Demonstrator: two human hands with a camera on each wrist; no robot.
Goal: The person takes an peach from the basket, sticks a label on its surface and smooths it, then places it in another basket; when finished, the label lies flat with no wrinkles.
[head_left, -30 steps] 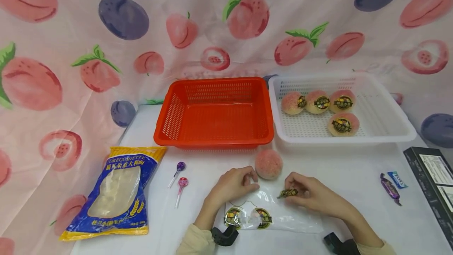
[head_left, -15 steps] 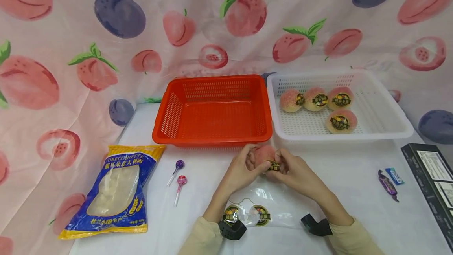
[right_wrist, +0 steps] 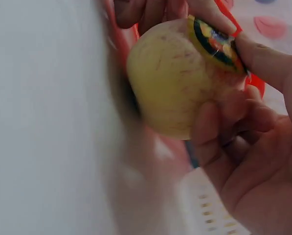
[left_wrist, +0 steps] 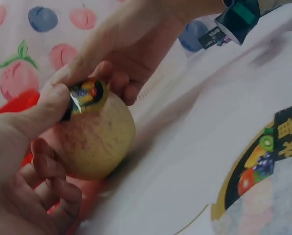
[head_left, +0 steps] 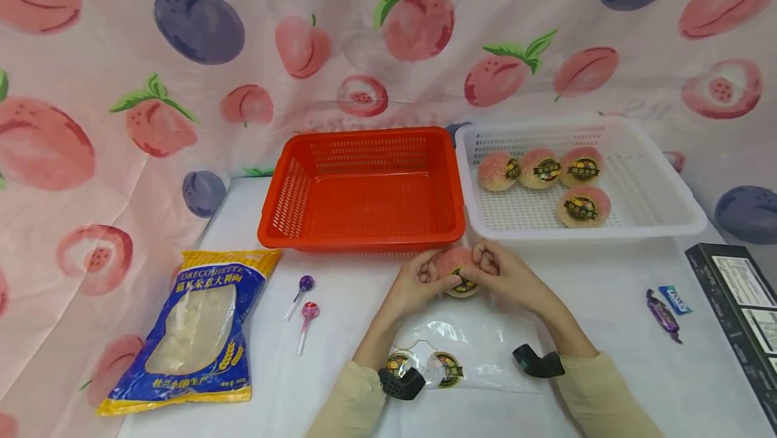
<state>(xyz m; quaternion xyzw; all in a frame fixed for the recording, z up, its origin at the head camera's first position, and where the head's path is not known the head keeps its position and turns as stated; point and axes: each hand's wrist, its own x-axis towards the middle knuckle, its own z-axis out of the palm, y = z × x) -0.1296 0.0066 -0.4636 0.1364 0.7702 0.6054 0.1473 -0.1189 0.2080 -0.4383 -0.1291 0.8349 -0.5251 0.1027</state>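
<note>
Between both hands, just in front of the red basket, is a peach (head_left: 450,260) with a pink top and yellow lower side. The left hand (head_left: 411,287) holds it from the left, fingers curled at its side, thumb on a black-and-gold fruit sticker (left_wrist: 87,95). From the other side the right hand (head_left: 518,279) holds the peach, its thumb pressing the sticker's edge in the right wrist view. One sticker edge stands slightly raised there. Below the hands lies a clear plastic sheet (head_left: 498,350) bearing two round stickers (head_left: 447,368).
Behind stand a red basket (head_left: 364,245) and a white basket (head_left: 662,230) holding several stickered peaches (head_left: 583,207). At left are a blue pasta bag (head_left: 194,330) and two lollipops (head_left: 306,313). Two wrapped candies (head_left: 663,316) and a black box (head_left: 728,289) lie at right.
The right hand has brought the pinched sticker from over the sheet onto the peach. The left hand has moved up and taken hold of the peach, which had been resting on the table.
</note>
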